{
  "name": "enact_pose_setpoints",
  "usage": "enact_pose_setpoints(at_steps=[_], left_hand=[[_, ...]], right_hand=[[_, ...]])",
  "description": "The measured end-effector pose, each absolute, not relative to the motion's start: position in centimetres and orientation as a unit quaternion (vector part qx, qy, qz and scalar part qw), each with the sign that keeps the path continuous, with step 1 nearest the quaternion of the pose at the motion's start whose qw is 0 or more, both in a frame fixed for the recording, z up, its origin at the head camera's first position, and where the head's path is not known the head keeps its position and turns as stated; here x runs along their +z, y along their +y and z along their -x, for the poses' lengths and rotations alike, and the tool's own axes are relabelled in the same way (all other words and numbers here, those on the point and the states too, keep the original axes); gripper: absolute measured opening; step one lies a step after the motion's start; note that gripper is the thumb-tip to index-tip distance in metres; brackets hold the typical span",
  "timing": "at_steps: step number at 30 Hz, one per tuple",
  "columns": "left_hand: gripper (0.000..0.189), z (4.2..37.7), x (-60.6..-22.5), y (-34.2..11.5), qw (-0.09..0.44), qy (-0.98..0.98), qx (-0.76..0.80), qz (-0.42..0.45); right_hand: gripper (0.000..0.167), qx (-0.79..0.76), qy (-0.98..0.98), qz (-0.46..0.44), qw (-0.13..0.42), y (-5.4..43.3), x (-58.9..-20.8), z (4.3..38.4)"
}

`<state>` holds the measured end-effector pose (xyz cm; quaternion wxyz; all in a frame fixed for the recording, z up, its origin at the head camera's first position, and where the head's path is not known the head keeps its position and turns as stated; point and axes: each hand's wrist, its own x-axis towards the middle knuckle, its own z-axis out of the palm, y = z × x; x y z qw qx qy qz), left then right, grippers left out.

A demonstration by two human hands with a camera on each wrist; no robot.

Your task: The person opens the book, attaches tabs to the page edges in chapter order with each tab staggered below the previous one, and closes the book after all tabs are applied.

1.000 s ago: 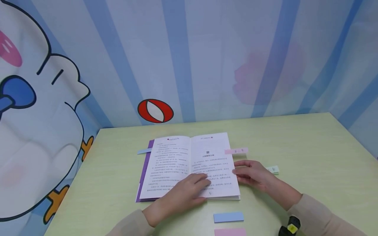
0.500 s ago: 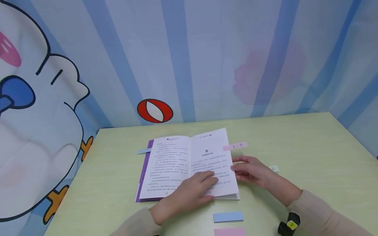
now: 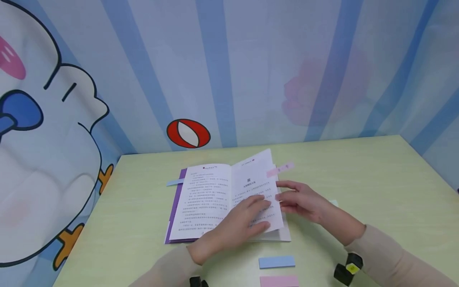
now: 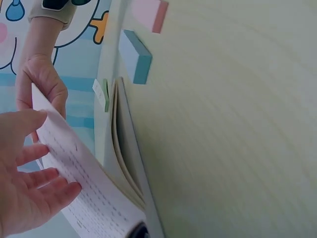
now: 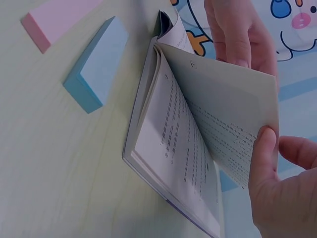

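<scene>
While the book (image 3: pixel 208 199) lay open on the bench (image 3: pixel 376 179), we noted its lifted page (image 3: pixel 252 175) tilted off the block, long axis near 12-to-6. The right hand (image 3: pixel 305 203), nearer the free edge, stood at 3 o'clock and pinched that edge between thumb and fingers. We placed the left hand (image 3: pixel 238 223) at 7 o'clock, fingers loosely spread over the printed face, gripping nothing; we could not tell its pressure.

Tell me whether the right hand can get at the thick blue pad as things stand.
Likely yes, once it lets go: the right hand pinches a lifted page of the open book. The blue pad lies uncovered on the table, just on the book's near side.
</scene>
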<state>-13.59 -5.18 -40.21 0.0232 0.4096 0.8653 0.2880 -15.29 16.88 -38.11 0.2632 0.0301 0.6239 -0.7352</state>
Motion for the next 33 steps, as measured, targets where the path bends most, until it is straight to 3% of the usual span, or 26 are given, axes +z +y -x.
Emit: enact_pose_setpoints(at_steps=[15, 24, 33], left_hand=[[0.045, 13.9, -39.0, -3.7, 0.036, 0.861, 0.383, -0.334], [0.057, 13.5, -37.3, -2.2, 0.008, 0.888, 0.374, -0.268], [0.051, 13.5, -36.3, -2.7, 0.066, 0.869, 0.443, -0.212]], right_hand=[[0.052, -0.768, 0.590, -0.040, 0.247, 15.8, -37.4, 15.1], [0.054, -0.778, 0.580, -0.046, 0.235, 14.9, -37.0, 14.7], [0.056, -0.782, 0.585, -0.037, 0.212, 14.1, -36.9, 14.6]])
